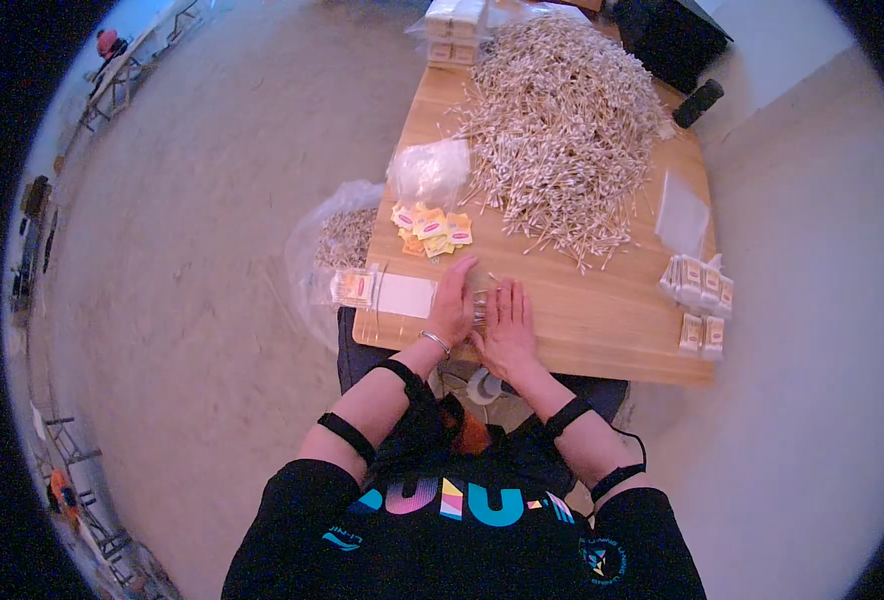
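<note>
Both my hands are low over the near edge of the wooden table [592, 325]. My left hand [452, 302] stands on its edge with the fingers stretched out. My right hand [508, 328] lies palm down, its fingers straight and pointing away from me. A small bunch of cotton swabs [479, 308] shows in the narrow gap between them, partly hidden by the hands. Just left of my left hand is a flat white rectangle [407, 296], and beside it a filled clear packet [354, 287] at the table's left edge. Yellow-and-white cards [432, 228] lie loosely beyond.
A big heap of cotton swabs [567, 130] covers the far table. Clear bags [430, 172] lie left of it, a clear sleeve [682, 213] right. Filled packets [700, 283] sit at the right edge, stacked packs [454, 30] far left. A swab-filled bag [347, 237] hangs beside the table.
</note>
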The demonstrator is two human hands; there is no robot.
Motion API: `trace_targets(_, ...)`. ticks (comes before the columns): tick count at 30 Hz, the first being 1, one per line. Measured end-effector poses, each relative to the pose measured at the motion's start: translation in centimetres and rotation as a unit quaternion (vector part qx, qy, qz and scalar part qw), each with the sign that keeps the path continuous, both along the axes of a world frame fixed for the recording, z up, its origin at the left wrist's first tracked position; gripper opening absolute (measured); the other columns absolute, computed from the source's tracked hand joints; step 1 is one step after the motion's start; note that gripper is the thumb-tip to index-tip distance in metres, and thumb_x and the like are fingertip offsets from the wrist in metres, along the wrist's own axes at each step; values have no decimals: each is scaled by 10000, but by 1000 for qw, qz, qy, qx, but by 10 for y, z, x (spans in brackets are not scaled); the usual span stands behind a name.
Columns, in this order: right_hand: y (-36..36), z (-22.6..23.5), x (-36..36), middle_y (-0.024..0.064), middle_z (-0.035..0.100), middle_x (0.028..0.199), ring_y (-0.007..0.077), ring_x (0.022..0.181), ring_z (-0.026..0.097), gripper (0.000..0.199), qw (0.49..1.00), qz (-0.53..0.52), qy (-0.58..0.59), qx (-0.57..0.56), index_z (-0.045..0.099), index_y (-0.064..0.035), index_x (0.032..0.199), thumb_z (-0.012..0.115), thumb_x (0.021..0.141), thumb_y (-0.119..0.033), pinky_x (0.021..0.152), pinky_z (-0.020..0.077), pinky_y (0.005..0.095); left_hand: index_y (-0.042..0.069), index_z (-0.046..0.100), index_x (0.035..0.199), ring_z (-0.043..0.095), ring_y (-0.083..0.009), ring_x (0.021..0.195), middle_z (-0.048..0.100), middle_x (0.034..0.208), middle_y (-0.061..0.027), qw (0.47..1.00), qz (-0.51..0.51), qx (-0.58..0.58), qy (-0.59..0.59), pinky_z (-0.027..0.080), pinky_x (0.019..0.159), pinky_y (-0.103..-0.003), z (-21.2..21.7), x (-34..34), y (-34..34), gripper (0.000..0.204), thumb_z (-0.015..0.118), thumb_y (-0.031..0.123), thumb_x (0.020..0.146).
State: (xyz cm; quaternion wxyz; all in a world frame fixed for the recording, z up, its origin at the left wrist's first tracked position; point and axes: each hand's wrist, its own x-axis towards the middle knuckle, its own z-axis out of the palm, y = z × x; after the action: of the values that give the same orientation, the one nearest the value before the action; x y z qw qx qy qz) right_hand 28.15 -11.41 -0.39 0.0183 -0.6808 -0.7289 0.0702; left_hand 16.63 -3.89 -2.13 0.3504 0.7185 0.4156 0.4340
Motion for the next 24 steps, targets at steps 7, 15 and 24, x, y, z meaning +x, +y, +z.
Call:
trace_targets(7,-1,7,16,240,135,1456,364,1370,91,863,994,-65,75,39,143,46,1392,592,804,-398,1106,81,484,41,543,1085,471,-358,1126,480,1223,-185,998,35,22,38,407,939,-411,-1,0,2,361,574,20,726)
trace_targets(15,-7,-8,38,219,215,1436,366,1356,151,748,979,-92,139,117,199,36,1372,580,818,-292,1103,142,477,50,546,1099,432,-323,1119,513,1163,-147,967,-120,103,200,348,979,-424,15,-7,-9,429,675,160,705)
trace_targets(24,13,-11,38,202,517,1143,357,1123,440,393,929,-101,316,162,467,-7,1162,438,770,-24,1015,295,450,29,503,1150,460,-336,1129,517,1186,-143,951,-225,128,171,364,983,-425,3,-16,0,471,670,155,728)
